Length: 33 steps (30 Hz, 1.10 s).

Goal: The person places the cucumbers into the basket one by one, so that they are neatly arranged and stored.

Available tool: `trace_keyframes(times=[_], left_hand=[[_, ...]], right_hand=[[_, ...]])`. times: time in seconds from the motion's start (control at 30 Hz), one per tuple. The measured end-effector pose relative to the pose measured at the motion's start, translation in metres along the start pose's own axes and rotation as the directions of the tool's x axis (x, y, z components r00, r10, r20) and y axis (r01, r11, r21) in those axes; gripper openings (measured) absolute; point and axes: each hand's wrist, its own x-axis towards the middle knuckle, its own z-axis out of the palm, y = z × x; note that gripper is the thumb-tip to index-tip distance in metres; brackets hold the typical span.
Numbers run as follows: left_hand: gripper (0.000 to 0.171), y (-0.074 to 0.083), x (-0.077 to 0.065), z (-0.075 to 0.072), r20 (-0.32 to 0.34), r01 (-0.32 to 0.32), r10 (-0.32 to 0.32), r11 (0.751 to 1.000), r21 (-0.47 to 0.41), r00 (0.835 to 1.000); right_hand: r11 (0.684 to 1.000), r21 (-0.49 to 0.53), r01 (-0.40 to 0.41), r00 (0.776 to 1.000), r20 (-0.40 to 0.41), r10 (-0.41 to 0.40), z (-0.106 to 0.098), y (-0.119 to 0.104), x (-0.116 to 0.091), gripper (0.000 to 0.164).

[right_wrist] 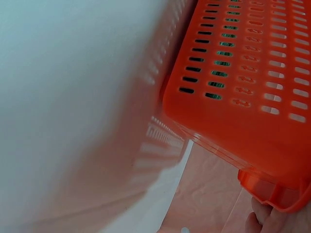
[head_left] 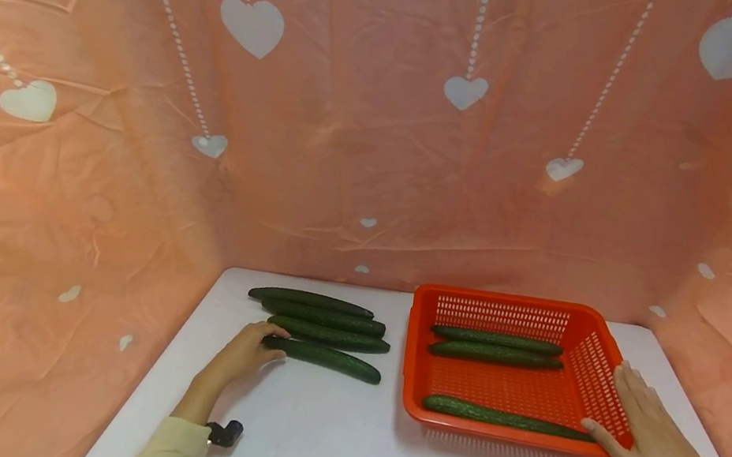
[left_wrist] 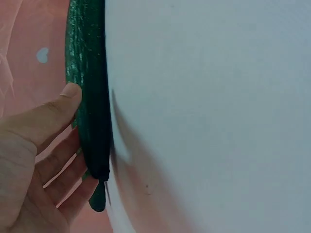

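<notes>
My left hand [head_left: 240, 355] holds the left end of the nearest cucumber [head_left: 329, 360] in a row on the left of the table. In the left wrist view, the thumb lies along one side of this dark green cucumber [left_wrist: 92, 107], with the fingers partly hidden behind it. My right hand [head_left: 656, 449] rests at the right side of a red plastic basket [head_left: 415, 348], fingers extended along the rim and thumb over the near right corner. Only bits of its fingers [right_wrist: 260, 216] show below the basket's rim in the right wrist view.
Behind the held cucumber lie several more, including a middle one [head_left: 323, 317]. Inside the basket, two cucumbers [head_left: 495, 354] lie toward the back and one [head_left: 501, 417] along the front wall. A white table [head_left: 331, 447] stands against a pink, heart-patterned cloth [head_left: 351, 138].
</notes>
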Motion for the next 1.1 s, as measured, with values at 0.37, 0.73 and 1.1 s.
trace_keyframes(times=[0.37, 0.73, 1.1], left_hand=[[0.036, -0.001, -0.002, 0.01, -0.003, -0.019, 0.019, 0.991, 0.131, 1.0], [0.026, -0.001, -0.015, 0.002, 0.103, -0.013, 0.004, 0.996, 0.083, 0.995], [0.029, 0.011, -0.033, -0.01, 0.114, -0.013, 0.017, 0.999, -0.035, 0.993]], right_hand=[[0.996, 0.036, -0.08, 0.993, 0.094, 0.076, -0.003, -0.003, 0.002, 0.105], [1.0, 0.006, -0.024, 0.999, 0.043, 0.024, -0.001, -0.003, 0.001, 0.104], [1.0, -0.009, 0.02, 1.0, -0.014, -0.02, 0.0, 0.0, 0.0, 0.105]])
